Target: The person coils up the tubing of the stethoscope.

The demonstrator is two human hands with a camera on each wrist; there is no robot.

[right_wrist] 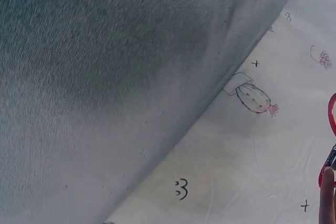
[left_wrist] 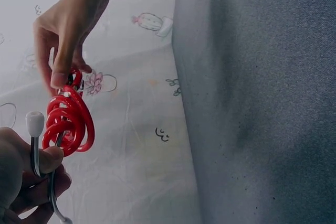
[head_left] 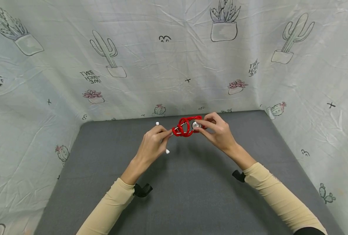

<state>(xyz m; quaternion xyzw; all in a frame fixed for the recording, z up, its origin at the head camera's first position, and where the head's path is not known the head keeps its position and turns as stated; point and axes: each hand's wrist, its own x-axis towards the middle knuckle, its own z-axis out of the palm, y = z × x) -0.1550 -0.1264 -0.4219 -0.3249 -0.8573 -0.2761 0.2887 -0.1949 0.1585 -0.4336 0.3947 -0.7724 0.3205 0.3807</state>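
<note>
Between the two hands hangs a stethoscope (head_left: 186,127), its red tubing (left_wrist: 68,116) wound in coils around the metal stems. My left hand (head_left: 154,142) pinches the metal ear tubes at the left end; white ear tips (left_wrist: 34,123) stick out on both sides of the fingers. At the other end my right hand (head_left: 219,131) pinches the round silver chest piece (head_left: 195,125) between thumb and fingers. The stethoscope is held above the far part of the table. Only a fingertip (right_wrist: 328,192) of the right hand and a bit of red tubing show at the right wrist view's edge.
A grey table (head_left: 174,195) lies under both hands. Pale cloth (head_left: 174,65) printed with cacti hangs behind it and along both sides. Black straps (head_left: 143,190) are at both wrists, over beige sleeves (head_left: 112,202).
</note>
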